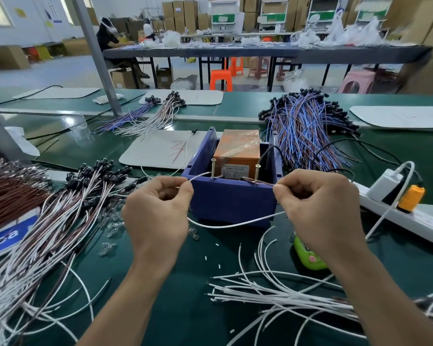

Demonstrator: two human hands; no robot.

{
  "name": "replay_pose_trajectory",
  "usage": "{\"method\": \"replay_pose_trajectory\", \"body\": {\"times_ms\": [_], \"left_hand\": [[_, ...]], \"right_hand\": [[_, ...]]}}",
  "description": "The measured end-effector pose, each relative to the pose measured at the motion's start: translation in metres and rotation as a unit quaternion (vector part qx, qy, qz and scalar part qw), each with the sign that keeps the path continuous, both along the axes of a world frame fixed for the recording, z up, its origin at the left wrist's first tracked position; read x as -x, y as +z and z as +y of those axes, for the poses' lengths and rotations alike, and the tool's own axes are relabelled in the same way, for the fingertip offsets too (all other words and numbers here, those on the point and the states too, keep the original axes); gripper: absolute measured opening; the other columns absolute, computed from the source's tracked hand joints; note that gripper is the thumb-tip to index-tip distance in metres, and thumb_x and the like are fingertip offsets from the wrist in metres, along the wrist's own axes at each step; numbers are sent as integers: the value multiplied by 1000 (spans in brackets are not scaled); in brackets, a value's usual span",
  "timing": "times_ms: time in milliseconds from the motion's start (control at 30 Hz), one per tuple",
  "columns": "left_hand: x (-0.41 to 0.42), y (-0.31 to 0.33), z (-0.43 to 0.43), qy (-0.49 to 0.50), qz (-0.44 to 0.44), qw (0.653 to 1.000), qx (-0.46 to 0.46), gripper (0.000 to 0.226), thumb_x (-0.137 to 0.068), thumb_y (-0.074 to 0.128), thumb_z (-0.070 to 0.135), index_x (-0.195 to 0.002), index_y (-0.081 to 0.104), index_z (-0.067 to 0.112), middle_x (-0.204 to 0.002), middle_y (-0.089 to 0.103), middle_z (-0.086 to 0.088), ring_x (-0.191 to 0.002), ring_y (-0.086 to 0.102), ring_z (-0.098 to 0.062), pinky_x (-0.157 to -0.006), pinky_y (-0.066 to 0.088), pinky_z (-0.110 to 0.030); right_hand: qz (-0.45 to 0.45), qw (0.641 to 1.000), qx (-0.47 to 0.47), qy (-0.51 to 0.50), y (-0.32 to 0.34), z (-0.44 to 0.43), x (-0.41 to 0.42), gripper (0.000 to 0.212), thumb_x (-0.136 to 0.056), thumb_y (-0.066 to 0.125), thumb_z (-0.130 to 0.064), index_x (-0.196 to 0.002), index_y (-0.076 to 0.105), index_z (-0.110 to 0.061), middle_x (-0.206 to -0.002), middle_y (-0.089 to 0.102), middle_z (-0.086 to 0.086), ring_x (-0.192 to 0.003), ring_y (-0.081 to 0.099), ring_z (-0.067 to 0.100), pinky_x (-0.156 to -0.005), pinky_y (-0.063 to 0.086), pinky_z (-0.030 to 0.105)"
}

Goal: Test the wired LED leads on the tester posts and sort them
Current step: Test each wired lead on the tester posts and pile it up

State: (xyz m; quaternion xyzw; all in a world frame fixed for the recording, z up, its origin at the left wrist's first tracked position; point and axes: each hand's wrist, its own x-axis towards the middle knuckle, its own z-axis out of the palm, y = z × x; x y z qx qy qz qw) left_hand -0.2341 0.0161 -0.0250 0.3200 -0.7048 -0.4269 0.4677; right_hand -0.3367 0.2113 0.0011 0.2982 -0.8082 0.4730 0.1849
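A blue plastic tester box stands in the middle of the green bench, an orange power unit inside it. Two brass screw posts rise from its front rim, the left post and the right post. My left hand pinches a white lead end that reaches the left post. My right hand pinches a brownish lead end near the base of the right post. A white wire sags between the two hands in front of the box.
A heap of white and brown wired LEDs lies at the left, loose white wires at the front right. Blue-brown leads pile behind the box. A white power strip and a green device lie at the right, a white mat behind.
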Motion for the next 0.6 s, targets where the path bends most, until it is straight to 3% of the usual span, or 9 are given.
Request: {"method": "replay_pose_trajectory", "body": {"times_ms": [433,600], "left_hand": [[1,-2,-1,2,5,1000,19,22,-81,83,24,-69,71,38,-63,70,23,-57,68,-2,-55,56,-24],[-3,-1,3,-30,45,998,-18,11,-78,81,25,-73,75,33,-64,73,12,-58,71,-11,-58,57,-29]], "right_hand": [[28,999,-7,-33,-2,-2,1,16,-83,79,-16,-69,74,-20,-55,65,-11,-57,62,11,-53,45,21],[-5,999,-30,19,9,2,-5,21,-82,77,-16,-63,71,-23,-52,62,-11,-48,55,9,-49,38,14]]}}
